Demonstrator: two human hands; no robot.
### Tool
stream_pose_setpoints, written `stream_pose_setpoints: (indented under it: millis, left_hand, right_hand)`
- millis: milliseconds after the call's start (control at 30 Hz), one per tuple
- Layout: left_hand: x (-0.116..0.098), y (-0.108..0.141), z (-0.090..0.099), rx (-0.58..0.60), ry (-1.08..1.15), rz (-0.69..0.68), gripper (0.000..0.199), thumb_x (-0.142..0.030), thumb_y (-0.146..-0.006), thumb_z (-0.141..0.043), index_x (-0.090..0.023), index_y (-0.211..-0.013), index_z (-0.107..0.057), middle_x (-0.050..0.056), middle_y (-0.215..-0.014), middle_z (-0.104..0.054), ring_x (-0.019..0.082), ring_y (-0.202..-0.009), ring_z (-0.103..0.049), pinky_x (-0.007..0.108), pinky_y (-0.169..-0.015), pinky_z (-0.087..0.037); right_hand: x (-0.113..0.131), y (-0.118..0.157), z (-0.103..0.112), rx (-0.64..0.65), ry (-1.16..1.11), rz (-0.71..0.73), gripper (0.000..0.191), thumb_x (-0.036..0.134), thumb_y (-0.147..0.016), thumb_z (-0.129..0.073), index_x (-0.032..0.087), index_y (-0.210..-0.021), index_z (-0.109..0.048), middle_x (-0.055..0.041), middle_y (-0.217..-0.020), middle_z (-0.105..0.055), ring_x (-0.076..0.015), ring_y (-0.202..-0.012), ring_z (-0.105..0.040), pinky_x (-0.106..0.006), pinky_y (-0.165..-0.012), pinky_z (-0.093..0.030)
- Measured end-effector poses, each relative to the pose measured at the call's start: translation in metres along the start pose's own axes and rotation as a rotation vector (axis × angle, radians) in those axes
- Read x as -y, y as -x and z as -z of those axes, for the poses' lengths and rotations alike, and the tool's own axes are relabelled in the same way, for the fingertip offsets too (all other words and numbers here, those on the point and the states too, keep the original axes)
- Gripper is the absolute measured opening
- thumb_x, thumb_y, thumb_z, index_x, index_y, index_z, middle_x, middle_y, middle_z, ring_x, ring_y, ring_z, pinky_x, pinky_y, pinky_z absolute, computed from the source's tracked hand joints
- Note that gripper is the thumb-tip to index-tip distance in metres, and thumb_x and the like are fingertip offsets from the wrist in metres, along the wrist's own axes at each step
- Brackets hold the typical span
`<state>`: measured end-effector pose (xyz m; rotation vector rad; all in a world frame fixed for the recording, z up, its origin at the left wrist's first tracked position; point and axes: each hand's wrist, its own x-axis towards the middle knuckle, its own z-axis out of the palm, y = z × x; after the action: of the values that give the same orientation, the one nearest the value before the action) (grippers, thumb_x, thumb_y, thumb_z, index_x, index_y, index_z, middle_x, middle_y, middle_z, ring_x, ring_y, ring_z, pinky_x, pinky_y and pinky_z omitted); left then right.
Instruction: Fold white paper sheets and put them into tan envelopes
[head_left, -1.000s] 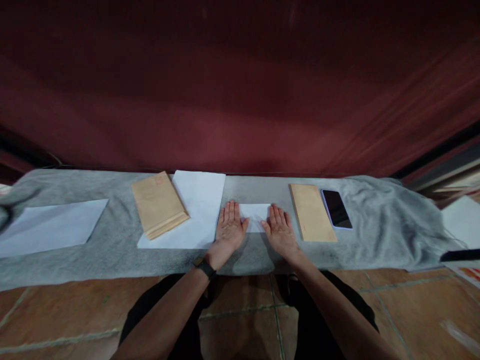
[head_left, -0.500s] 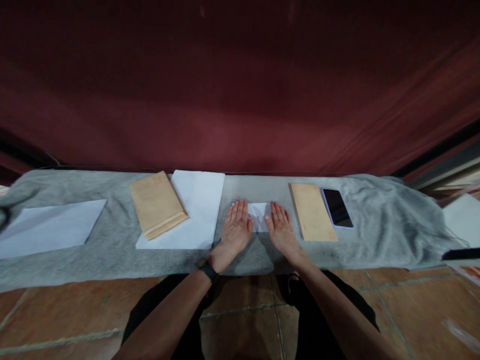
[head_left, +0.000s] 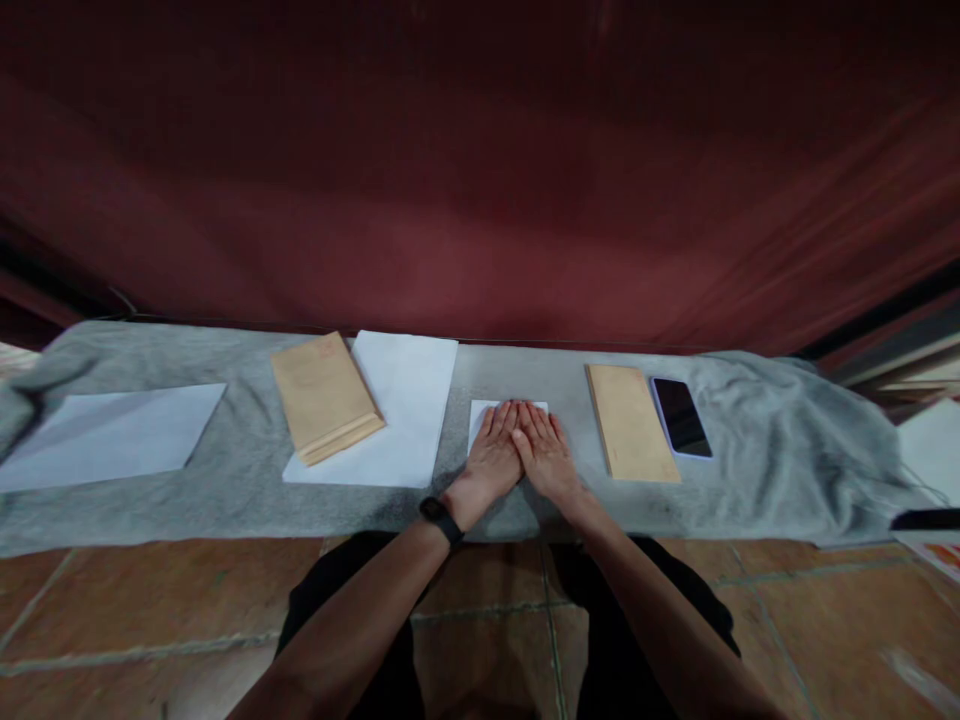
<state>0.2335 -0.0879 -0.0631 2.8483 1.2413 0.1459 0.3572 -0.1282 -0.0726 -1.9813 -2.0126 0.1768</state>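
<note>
A small folded white paper (head_left: 476,417) lies on the grey cloth, mostly covered by my hands. My left hand (head_left: 496,450) rests flat on it, fingers stretched out and pointing away from me. Beside it, my right hand (head_left: 546,455) is also laid flat, its thumb side meeting and slightly overlapping the left hand. Only the paper's left part and top edge show around the fingers. To the right is a flat stack of brown envelopes (head_left: 631,420).
A thicker pile of brown envelopes (head_left: 322,395) sits on white sheets (head_left: 409,400) to the left. Another white sheet (head_left: 120,430) lies farther left. A phone (head_left: 682,417) is right of the envelopes. The grey cloth (head_left: 795,450) is wrinkled at right; a dark red surface (head_left: 480,240) rises behind.
Both hands have slid inward over the folded paper, from its two sides to its middle, and now touch. The view has shifted slightly.
</note>
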Motion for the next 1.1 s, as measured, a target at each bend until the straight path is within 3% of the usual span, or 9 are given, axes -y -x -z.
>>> stream_pose_setpoints:
  millis: [300, 600, 1100]
  left_hand:
    - [0.006, 0.006, -0.001, -0.036, 0.035, 0.032, 0.064, -0.041, -0.104, -0.035, -0.005, -0.157, -0.033, 0.018, -0.166, -0.032, 0.029, -0.156, -0.023, 0.05, -0.129, -0.014]
    - [0.005, 0.008, -0.001, -0.04, 0.055, 0.058, 0.066, -0.047, -0.103, -0.035, -0.009, -0.157, -0.036, 0.016, -0.167, -0.031, 0.029, -0.157, -0.022, 0.05, -0.129, -0.015]
    - [0.005, 0.011, -0.003, -0.065, 0.081, 0.078, 0.07, -0.053, -0.103, -0.036, -0.009, -0.157, -0.034, 0.017, -0.166, -0.031, 0.028, -0.157, -0.02, 0.049, -0.128, -0.018]
  right_hand:
    - [-0.02, 0.0, -0.002, -0.022, 0.099, -0.037, 0.066, 0.045, -0.108, -0.013, 0.007, -0.158, -0.036, -0.0153, -0.166, -0.031, -0.029, -0.154, -0.028, -0.05, -0.125, -0.019]
    - [-0.034, 0.002, -0.009, -0.058, 0.121, -0.032, 0.066, 0.047, -0.108, -0.015, 0.009, -0.161, -0.028, -0.0177, -0.166, -0.031, -0.0293, -0.154, -0.028, -0.053, -0.124, -0.02]
    - [-0.041, 0.007, -0.004, -0.082, 0.162, -0.021, 0.064, 0.044, -0.108, -0.021, 0.006, -0.159, -0.033, -0.0183, -0.165, -0.033, -0.0306, -0.152, -0.032, -0.052, -0.123, -0.023]
